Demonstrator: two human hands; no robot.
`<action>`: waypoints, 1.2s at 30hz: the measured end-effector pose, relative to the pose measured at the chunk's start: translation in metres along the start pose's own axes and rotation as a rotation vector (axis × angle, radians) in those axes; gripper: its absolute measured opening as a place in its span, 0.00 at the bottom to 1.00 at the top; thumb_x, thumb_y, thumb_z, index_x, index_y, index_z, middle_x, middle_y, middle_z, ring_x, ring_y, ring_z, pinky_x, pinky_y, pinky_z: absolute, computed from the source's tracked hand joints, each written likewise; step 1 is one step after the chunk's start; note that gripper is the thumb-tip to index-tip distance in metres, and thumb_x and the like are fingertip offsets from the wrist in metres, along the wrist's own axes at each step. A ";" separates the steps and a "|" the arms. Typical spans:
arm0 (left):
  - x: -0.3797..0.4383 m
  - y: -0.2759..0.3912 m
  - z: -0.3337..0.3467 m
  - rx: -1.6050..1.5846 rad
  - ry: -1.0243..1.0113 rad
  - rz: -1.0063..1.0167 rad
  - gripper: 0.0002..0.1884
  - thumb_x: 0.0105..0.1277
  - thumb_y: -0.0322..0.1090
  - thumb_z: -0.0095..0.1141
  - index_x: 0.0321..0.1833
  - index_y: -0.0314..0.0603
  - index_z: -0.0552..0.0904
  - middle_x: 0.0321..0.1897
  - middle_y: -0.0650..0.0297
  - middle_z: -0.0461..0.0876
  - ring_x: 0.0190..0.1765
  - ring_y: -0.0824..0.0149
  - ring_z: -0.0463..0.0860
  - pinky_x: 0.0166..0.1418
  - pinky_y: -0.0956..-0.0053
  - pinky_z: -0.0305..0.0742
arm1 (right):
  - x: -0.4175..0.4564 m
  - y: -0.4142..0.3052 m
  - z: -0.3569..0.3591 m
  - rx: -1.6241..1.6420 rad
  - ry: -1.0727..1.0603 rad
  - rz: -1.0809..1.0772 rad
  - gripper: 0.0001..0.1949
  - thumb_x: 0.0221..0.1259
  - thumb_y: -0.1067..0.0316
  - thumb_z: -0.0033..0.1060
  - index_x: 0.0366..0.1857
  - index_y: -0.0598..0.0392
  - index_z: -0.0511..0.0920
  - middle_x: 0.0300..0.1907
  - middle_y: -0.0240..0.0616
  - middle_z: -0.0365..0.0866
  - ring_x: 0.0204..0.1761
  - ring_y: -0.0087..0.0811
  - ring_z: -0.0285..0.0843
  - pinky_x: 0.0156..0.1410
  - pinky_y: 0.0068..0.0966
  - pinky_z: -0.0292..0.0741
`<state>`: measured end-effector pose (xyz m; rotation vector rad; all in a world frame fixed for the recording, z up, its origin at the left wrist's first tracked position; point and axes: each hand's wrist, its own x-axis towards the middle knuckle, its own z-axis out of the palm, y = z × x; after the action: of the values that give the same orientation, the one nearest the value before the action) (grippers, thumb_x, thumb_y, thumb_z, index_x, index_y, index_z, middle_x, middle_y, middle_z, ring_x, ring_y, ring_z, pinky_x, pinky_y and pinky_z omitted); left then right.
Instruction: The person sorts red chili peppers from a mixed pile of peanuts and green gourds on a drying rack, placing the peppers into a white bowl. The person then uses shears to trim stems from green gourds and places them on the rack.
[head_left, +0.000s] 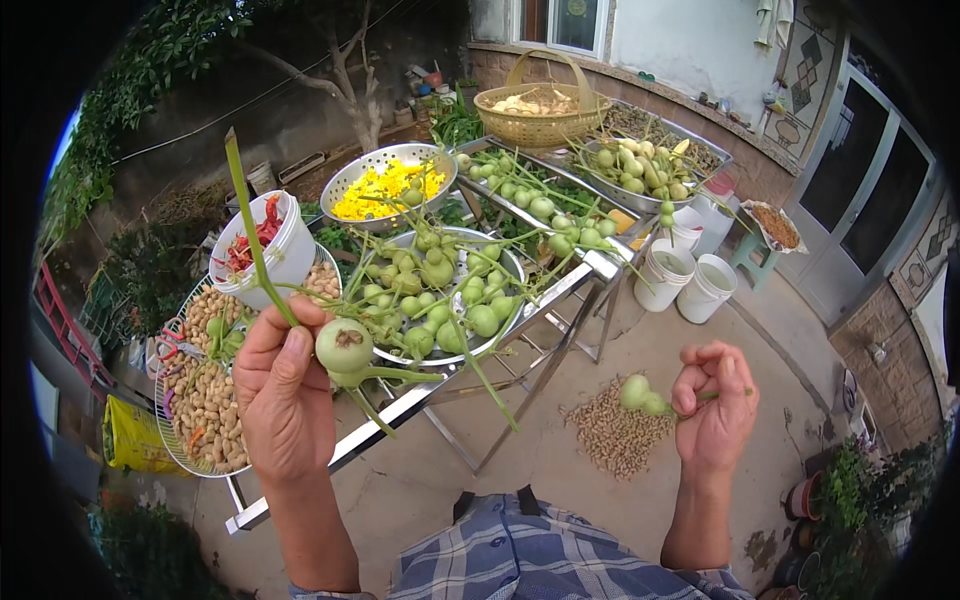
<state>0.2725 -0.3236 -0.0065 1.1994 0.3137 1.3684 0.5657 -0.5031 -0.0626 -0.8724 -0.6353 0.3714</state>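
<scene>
My left hand (281, 390) pinches a thick green vine stem (251, 225) that rises above the fingers. From that vine a round green bottle gourd (345, 349) with a brown scar hangs in front of the fingertips. Raised over the ground, my right hand (716, 390) grips the thin stalk of a small two-lobed gourd (641, 395), which points left. Between the hands a metal colander (517, 281) holds many small green gourds (435, 277) with stems trailing over its rim. It rests on a metal frame (390, 412).
At left are a wire basket (161, 409) of peanuts, red-handled scissors (174, 341) and a white bucket (289, 255) of red peppers. Behind stand a colander (330, 199) of yellow petals and a wicker basket (540, 127). White buckets (664, 281) and a nut-like pile (615, 439) are on the ground.
</scene>
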 end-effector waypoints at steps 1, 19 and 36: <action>-0.013 -0.006 0.002 -0.042 0.116 -0.014 0.10 0.76 0.31 0.53 0.54 0.33 0.78 0.41 0.60 0.82 0.40 0.71 0.81 0.48 0.73 0.79 | 0.015 -0.002 0.001 0.105 -0.035 0.020 0.16 0.79 0.58 0.47 0.43 0.63 0.78 0.41 0.46 0.83 0.25 0.24 0.70 0.28 0.18 0.62; -0.080 -0.051 -0.007 -0.473 0.155 -0.322 0.09 0.76 0.37 0.54 0.48 0.37 0.78 0.41 0.55 0.77 0.41 0.63 0.79 0.39 0.68 0.81 | 0.063 0.051 0.067 0.689 -0.312 0.428 0.16 0.80 0.56 0.46 0.45 0.57 0.81 0.48 0.46 0.83 0.37 0.32 0.74 0.36 0.25 0.70; -0.091 -0.049 -0.028 -0.468 0.263 -0.311 0.12 0.79 0.38 0.50 0.55 0.37 0.76 0.46 0.55 0.78 0.42 0.65 0.79 0.33 0.76 0.78 | 0.053 0.082 0.161 0.227 -0.691 -0.001 0.12 0.73 0.68 0.49 0.47 0.68 0.78 0.50 0.47 0.80 0.39 0.33 0.84 0.41 0.27 0.77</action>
<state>0.2549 -0.3773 -0.0974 0.5587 0.3262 1.2356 0.4970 -0.3312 -0.0322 -0.5128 -1.2021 0.7417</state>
